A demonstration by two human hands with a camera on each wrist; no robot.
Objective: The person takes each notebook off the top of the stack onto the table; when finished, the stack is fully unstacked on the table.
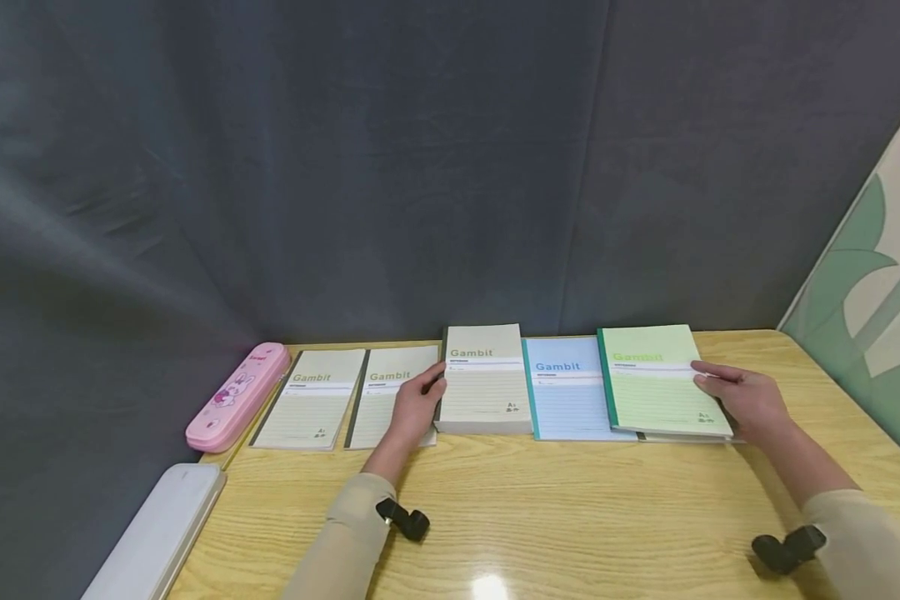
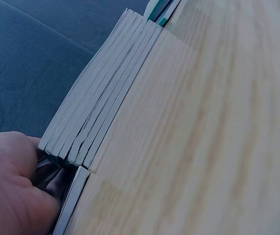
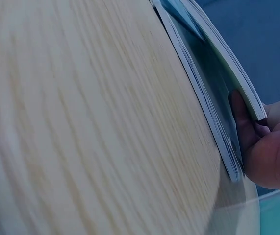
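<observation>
On the pale wooden table [image 1: 570,517] a row of thin notebooks lies along the back edge. The left hand [image 1: 417,406] rests at the left side of a thick stack of beige Gambit notebooks [image 1: 484,379], fingers curled against its spine edge; the left wrist view shows the fingers tucked at the stack's corner. The right hand [image 1: 742,398] grips the right edge of a light green notebook [image 1: 660,379], thumb on the cover and fingers beneath, lifting that edge off the notebooks below. A light blue notebook [image 1: 566,387] lies between the stack and the green one. Two single beige notebooks [image 1: 352,398] lie left of the stack, beside a pink pencil case [image 1: 236,396]
</observation>
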